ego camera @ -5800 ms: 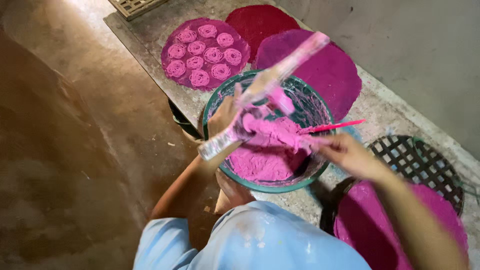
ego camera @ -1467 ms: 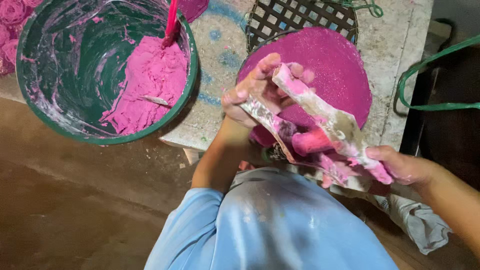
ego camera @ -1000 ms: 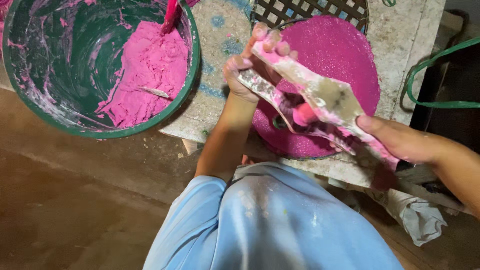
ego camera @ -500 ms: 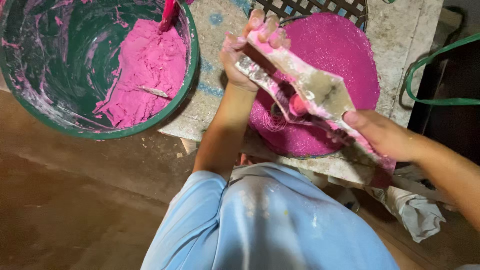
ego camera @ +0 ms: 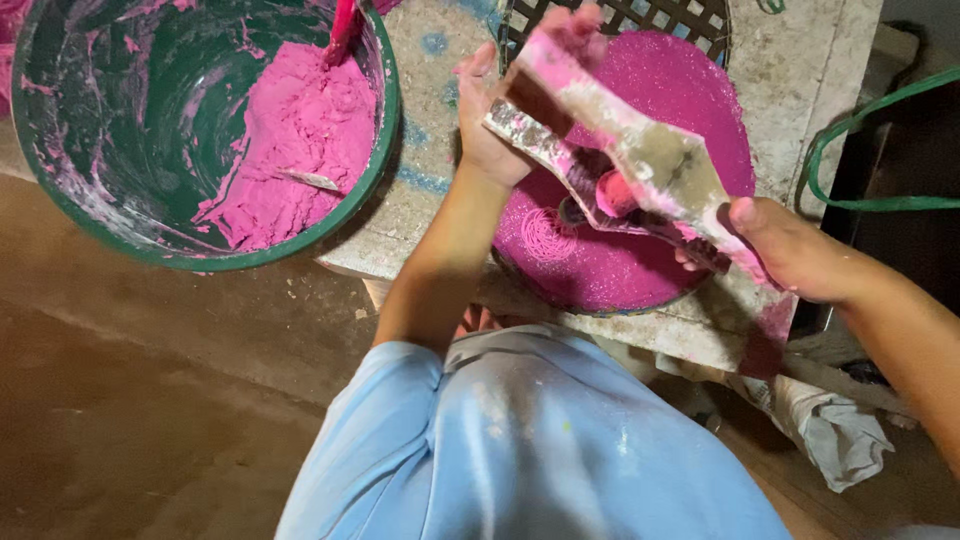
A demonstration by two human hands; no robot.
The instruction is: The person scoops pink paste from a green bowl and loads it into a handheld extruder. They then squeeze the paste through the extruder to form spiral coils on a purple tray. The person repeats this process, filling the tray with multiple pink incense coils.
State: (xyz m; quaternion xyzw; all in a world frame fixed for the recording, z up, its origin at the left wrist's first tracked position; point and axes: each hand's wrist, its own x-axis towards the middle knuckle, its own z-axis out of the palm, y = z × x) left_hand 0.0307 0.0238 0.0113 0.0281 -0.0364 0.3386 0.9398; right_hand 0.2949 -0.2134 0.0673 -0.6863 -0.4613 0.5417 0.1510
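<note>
My left hand (ego camera: 492,125) grips one end of a long hinged press (ego camera: 620,175), smeared with pink dough. My right hand (ego camera: 795,250) grips the other end of its two arms. The press hangs over a round pink mat (ego camera: 640,260) lying on the stone ledge. A thin coil of pink dough (ego camera: 548,235) lies on the mat just below the press's cup. A green bucket (ego camera: 200,250) with a heap of pink dough (ego camera: 300,140) stands to the left of my left hand.
A stone ledge (ego camera: 430,190) carries the mat and bucket. A dark woven lattice tray (ego camera: 650,12) shows behind the mat. A green strap (ego camera: 860,120) loops at the right. A crumpled cloth (ego camera: 830,430) lies below the ledge. A pink tool handle (ego camera: 342,25) stands in the bucket.
Both hands carried the press from the bucket to above the pink mat. Over the last second the arms closed and a small coil of dough appeared on the mat.
</note>
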